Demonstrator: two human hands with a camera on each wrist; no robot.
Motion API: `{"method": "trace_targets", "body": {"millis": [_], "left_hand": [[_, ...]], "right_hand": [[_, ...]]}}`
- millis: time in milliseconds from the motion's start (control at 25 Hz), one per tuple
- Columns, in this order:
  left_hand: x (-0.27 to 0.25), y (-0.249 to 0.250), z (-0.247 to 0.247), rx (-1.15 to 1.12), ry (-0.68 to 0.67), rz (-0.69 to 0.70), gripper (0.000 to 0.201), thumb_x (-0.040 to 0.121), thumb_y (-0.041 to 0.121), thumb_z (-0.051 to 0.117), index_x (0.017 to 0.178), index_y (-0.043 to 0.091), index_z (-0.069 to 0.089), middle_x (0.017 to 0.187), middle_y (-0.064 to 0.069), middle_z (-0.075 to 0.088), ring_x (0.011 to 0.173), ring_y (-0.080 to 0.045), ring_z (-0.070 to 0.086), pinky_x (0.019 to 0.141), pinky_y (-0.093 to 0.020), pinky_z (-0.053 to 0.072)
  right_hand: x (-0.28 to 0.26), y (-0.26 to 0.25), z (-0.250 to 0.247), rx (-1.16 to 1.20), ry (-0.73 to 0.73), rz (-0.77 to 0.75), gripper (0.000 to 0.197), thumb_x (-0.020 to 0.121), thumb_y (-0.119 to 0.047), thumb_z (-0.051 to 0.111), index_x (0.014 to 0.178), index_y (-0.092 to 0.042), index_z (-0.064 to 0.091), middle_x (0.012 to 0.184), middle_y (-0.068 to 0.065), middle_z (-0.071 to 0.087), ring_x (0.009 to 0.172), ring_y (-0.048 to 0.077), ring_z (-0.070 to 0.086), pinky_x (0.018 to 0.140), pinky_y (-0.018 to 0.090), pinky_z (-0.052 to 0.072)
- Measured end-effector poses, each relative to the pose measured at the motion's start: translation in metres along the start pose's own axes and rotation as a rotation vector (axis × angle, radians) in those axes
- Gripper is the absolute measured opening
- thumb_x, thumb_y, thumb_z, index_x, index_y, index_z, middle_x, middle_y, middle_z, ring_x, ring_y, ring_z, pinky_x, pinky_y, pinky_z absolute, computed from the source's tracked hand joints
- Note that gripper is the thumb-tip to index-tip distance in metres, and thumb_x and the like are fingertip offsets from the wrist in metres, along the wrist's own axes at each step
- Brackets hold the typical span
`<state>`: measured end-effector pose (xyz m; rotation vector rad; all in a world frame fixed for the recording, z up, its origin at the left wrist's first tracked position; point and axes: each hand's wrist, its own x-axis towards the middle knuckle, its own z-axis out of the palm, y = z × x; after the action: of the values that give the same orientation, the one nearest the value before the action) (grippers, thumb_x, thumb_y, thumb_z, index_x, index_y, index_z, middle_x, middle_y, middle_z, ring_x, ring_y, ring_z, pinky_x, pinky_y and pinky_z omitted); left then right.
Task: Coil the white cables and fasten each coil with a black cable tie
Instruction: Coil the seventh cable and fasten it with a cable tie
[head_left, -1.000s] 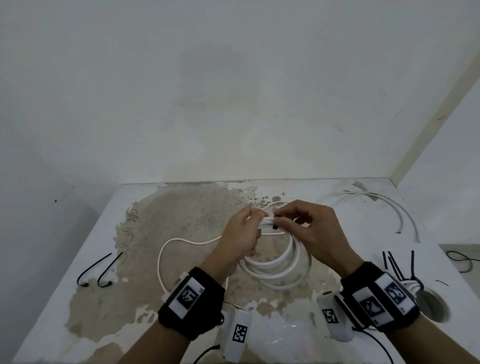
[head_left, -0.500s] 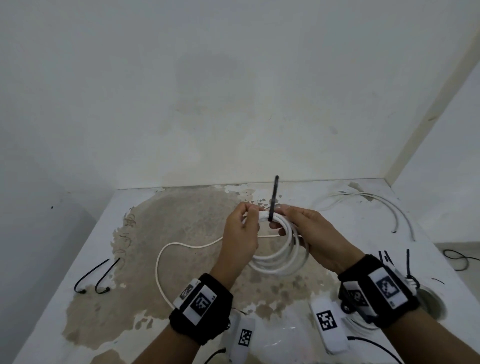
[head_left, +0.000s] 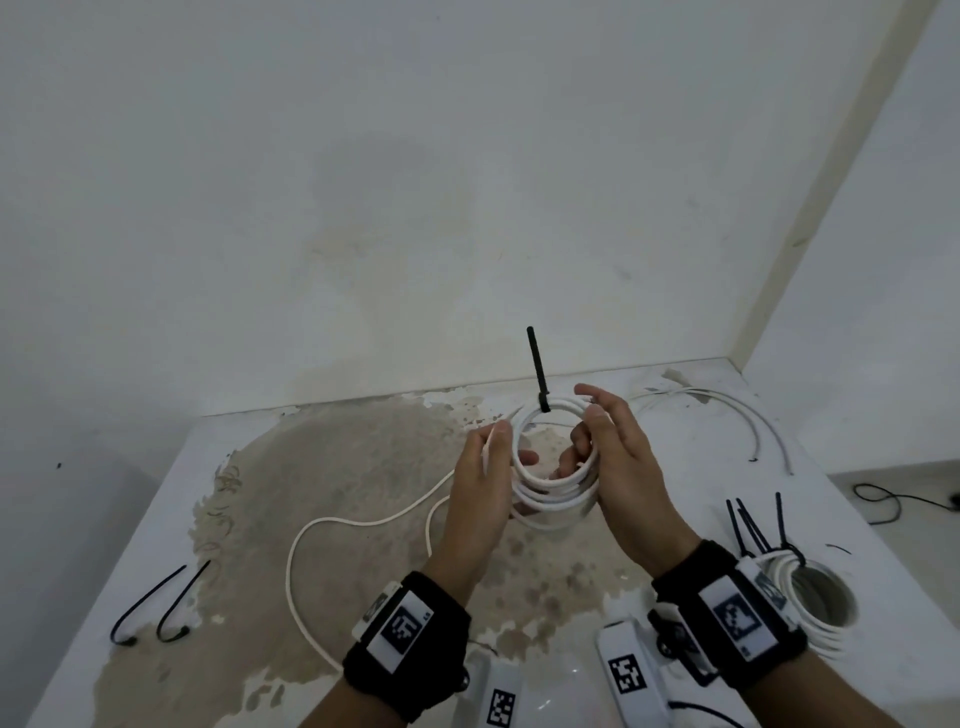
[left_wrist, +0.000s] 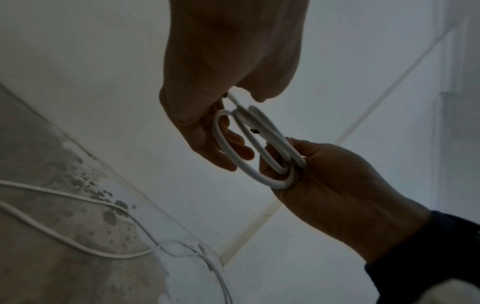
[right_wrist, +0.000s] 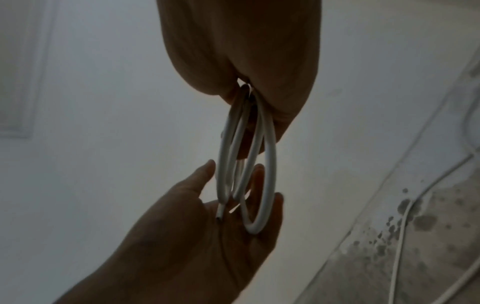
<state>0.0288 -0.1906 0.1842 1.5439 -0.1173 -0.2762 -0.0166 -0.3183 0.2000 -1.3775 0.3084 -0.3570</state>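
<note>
A white cable coil (head_left: 550, 493) is held upright above the table (head_left: 363, 467) between both hands. A black cable tie (head_left: 536, 369) wraps the top of the coil, its tail pointing straight up. My right hand (head_left: 618, 457) grips the coil's right side, fingers curled round the strands, as the left wrist view shows (left_wrist: 324, 185). My left hand (head_left: 488, 467) lies flat against the left side of the coil (right_wrist: 270, 164), fingers straight (right_wrist: 194, 236), one passing between the loops. A cut cable end (right_wrist: 219, 215) rests on that palm.
A loose white cable (head_left: 322, 525) snakes over the stained tabletop at left. Two black ties (head_left: 156, 603) lie near the left edge. A tied coil (head_left: 815, 597) with spare black ties (head_left: 753, 530) sits at right, another white cable (head_left: 727, 410) at back right.
Both hands left the top of the coil, where they pinched the tie, and moved to its sides. The coil rose and tipped upright; the tie tail now stands free.
</note>
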Motion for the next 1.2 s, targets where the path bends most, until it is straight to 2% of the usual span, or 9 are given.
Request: {"method": "trace_targets", "body": {"millis": [120,240,360,600,720,840,960,1080,1200], "left_hand": [[0.004,-0.002,0.0,0.089,-0.01,0.106,0.022,0.102,0.039,0.044,0.114,0.031,0.062,0.09,-0.001,0.072,0.082,-0.014,0.07,0.073,-0.033,0.056],[0.01,-0.001,0.002,0.137,-0.059,0.214,0.023,0.103,0.022,0.046,0.12,0.026,0.062,0.071,0.002,0.065,0.061,-0.01,0.061,0.058,-0.021,0.048],[0.009,-0.002,0.003,0.035,-0.149,0.148,0.026,0.104,0.017,0.045,0.119,0.023,0.064,0.062,0.007,0.055,0.053,-0.013,0.057,0.053,-0.024,0.046],[0.012,0.001,-0.005,-0.456,-0.262,-0.23,0.027,0.101,0.014,0.05,0.124,0.014,0.063,0.069,0.003,0.044,0.044,-0.005,0.036,0.045,-0.018,0.037],[0.01,0.005,-0.002,-0.49,-0.198,-0.237,0.024,0.101,0.015,0.048,0.117,0.014,0.066,0.067,0.003,0.044,0.045,-0.006,0.039,0.048,-0.02,0.044],[0.012,0.008,0.012,-0.436,-0.031,-0.105,0.026,0.104,0.015,0.042,0.115,0.018,0.065,0.068,0.003,0.042,0.047,-0.007,0.03,0.042,-0.017,0.032],[0.01,0.011,0.028,-0.404,0.078,0.027,0.028,0.106,0.017,0.037,0.12,0.02,0.061,0.07,0.005,0.043,0.052,-0.007,0.033,0.044,-0.019,0.032],[0.007,0.014,0.026,-0.297,0.011,0.038,0.03,0.105,0.019,0.037,0.127,0.025,0.057,0.076,0.003,0.053,0.058,-0.012,0.051,0.056,-0.026,0.048],[0.014,0.017,0.017,-0.114,-0.078,-0.073,0.029,0.104,0.034,0.037,0.127,0.031,0.055,0.095,0.0,0.071,0.075,-0.021,0.071,0.073,-0.036,0.057]], "right_hand": [[-0.002,0.002,-0.01,-0.018,-0.018,0.019,0.026,0.109,-0.027,0.037,0.125,-0.023,0.058,0.072,0.003,0.058,0.067,0.021,0.061,0.066,0.031,0.052],[0.0,0.002,-0.016,0.153,0.04,0.239,0.032,0.107,-0.034,0.042,0.112,-0.016,0.068,0.073,0.005,0.065,0.062,0.02,0.063,0.064,0.034,0.054],[0.004,0.001,-0.025,0.167,0.022,0.43,0.029,0.104,-0.031,0.051,0.101,-0.011,0.072,0.077,0.005,0.069,0.063,0.019,0.07,0.055,0.032,0.056],[0.002,0.0,-0.024,0.016,0.104,0.234,0.025,0.107,-0.022,0.047,0.104,-0.004,0.063,0.086,0.013,0.077,0.07,0.027,0.075,0.06,0.037,0.062],[0.004,0.001,-0.024,0.062,0.2,0.212,0.026,0.11,-0.028,0.037,0.102,-0.007,0.051,0.082,0.013,0.076,0.063,0.026,0.074,0.054,0.034,0.059],[0.002,0.0,-0.013,0.297,0.154,0.249,0.035,0.11,-0.03,0.034,0.111,-0.004,0.058,0.092,0.014,0.077,0.071,0.025,0.075,0.064,0.036,0.061],[-0.002,-0.004,0.005,0.547,0.147,0.311,0.032,0.105,-0.028,0.043,0.105,-0.007,0.067,0.091,0.01,0.075,0.073,0.019,0.072,0.072,0.034,0.06],[0.003,-0.007,0.003,0.552,0.209,0.271,0.02,0.1,-0.022,0.048,0.092,-0.009,0.06,0.066,0.004,0.061,0.053,0.014,0.053,0.054,0.026,0.049],[0.011,-0.006,-0.011,0.516,0.245,0.25,0.015,0.099,-0.015,0.04,0.091,-0.01,0.051,0.065,0.003,0.049,0.042,0.011,0.033,0.039,0.023,0.032]]}}
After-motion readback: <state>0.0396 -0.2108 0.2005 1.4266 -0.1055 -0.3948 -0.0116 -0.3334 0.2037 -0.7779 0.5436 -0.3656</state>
